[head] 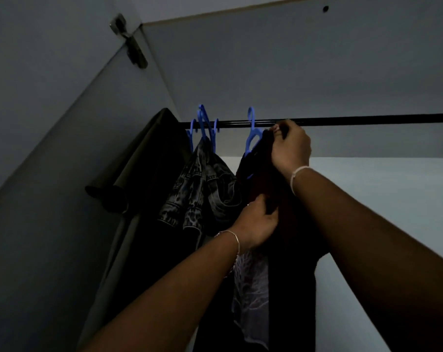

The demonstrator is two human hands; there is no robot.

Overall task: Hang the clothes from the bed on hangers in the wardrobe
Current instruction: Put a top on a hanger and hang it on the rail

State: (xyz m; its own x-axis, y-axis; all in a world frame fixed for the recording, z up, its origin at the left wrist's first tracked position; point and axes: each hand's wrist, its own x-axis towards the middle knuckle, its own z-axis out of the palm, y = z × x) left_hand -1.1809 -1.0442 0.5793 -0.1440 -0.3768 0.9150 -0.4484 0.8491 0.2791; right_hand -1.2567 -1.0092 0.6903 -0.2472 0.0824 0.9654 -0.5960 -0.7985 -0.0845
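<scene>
Dark garment (263, 184): hangs on a blue hanger (252, 138) with its hook over the rail (367, 120), denim (202, 189) at its 9 o'clock. Right hand (290, 146) pinches the cloth at the hanger's shoulder, 12 o'clock. Left hand (256, 224) grips a fold toward 6 o'clock. Judged soft, limp and light, liable to slide off smooth plastic; best held at the shoulders.

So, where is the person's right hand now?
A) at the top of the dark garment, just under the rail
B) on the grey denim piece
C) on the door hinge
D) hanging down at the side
A: the right hand grips the top of the dark garment next to the blue hanger, just below the rail.
</scene>
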